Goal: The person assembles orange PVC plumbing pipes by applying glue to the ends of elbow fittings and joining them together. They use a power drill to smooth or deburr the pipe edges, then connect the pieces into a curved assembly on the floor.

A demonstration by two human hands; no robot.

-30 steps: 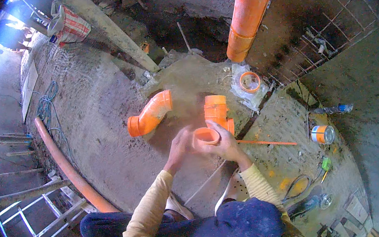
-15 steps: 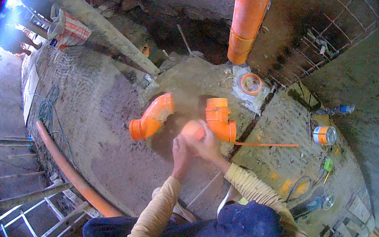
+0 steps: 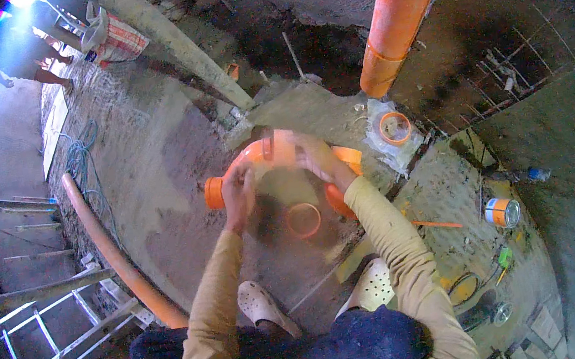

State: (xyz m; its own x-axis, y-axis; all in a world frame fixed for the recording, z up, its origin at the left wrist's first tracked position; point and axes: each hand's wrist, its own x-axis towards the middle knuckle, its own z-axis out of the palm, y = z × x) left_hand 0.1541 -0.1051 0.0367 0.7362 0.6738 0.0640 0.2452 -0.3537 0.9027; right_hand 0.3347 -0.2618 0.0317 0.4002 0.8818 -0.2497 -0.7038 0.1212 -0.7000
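An orange plastic pipe elbow (image 3: 250, 155) is between my hands, its socket end toward the left. My left hand (image 3: 238, 194) is closed on the elbow's near side, close to the socket. At the elbow's right end, the fingers of my right hand (image 3: 321, 161) grip it, smeared by motion. An orange ring-shaped piece (image 3: 303, 220) rests on the dirt floor below my hands, its round opening upward. A second orange pipe fitting (image 3: 339, 200) lies under my right wrist, partly hidden by it.
A large orange pipe (image 3: 393, 19) slants down by the far wall. Near its lower end, an orange ring (image 3: 394, 127) lies on plastic wrapping. A can (image 3: 503, 212) stands to the right. On the left are a long orange pipe (image 3: 113, 247), a cable coil (image 3: 82, 158) and a ladder (image 3: 63, 336).
My hands have left the round orange piece, which is now on the floor, and moved forward and apart onto the elbow. The view has shifted slightly.
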